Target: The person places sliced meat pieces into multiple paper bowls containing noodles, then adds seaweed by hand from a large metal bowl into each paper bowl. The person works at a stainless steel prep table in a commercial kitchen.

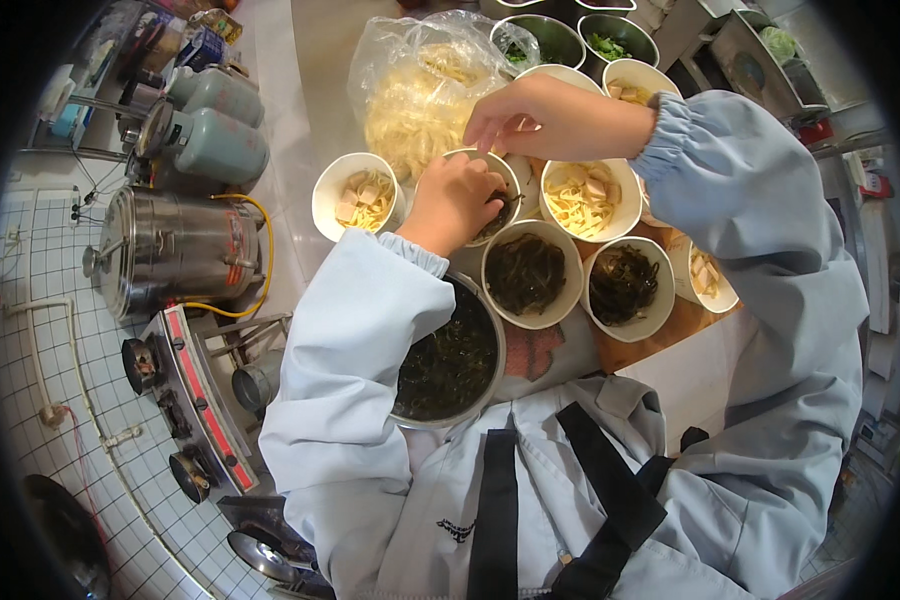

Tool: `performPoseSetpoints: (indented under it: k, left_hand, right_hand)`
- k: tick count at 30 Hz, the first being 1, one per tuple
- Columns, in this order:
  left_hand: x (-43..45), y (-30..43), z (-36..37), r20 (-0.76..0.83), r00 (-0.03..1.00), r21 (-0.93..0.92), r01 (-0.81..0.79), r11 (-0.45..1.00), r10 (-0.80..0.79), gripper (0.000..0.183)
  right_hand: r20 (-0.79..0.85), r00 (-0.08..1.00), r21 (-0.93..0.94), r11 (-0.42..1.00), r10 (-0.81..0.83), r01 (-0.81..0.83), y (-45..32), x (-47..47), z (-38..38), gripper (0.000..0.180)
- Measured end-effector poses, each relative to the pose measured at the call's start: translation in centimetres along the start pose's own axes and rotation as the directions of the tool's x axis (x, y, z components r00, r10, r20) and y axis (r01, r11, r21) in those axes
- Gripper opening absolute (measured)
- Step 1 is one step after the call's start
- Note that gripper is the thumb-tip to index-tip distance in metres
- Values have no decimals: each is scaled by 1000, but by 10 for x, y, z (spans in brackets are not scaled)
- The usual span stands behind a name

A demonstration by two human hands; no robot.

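Observation:
My left hand [454,199] reaches into a white paper cup [511,178], fingers curled over dark seaweed strands [504,204]; its fingertips are hidden. Just beyond that cup's far rim is my right hand [544,120], fingers bent, thumb near them; whether they pinch anything is unclear. Two nearer cups, a left one [532,274] and a right one [630,283], contain dark seaweed strands. Under my left forearm, a large metal pot [499,349] holds more seaweed in dark liquid. Pale noodle-like strands topped with light cubes fill a left cup [364,199] and a right cup [589,196].
A clear plastic bag [412,105] of pale yellow strands lies beyond the cups. Metal containers [616,39] with chopped greens stand at the back. To the left are a lidded steel pot [184,247], gas cylinders [221,146] and a burner stove [195,397].

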State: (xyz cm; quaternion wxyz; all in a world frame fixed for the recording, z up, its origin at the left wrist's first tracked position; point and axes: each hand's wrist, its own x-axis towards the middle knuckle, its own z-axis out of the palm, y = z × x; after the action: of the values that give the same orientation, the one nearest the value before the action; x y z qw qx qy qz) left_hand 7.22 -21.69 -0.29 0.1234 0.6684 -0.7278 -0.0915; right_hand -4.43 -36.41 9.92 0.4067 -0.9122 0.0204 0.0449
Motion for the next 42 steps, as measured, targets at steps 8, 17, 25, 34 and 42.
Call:
performPoseSetpoints:
  k: [8,17,25,34,42]
  left_hand:
    - [14,1,6,-3,998,-137,-67,988,67,12]
    - [-32,-7,-70,-204,975,-178,51,983,-88,12]
    - [-38,4,-25,-264,964,-122,-9,993,-23,7]
    - [-118,7,-59,-440,868,53,280,958,-230,36]
    - [-252,51,-61,-473,675,-66,613,787,-566,44]
  right_hand:
    - [-32,996,289,955,79,-67,-6,-42,-26,24]
    - [-18,996,269,960,90,-82,-7,-66,-35,26]
    - [26,999,305,951,41,-47,-15,-52,-9,27]
    - [50,997,-45,997,-60,62,-51,-40,21,21]
    - [403,890,-185,933,-213,307,-67,13,131,50]
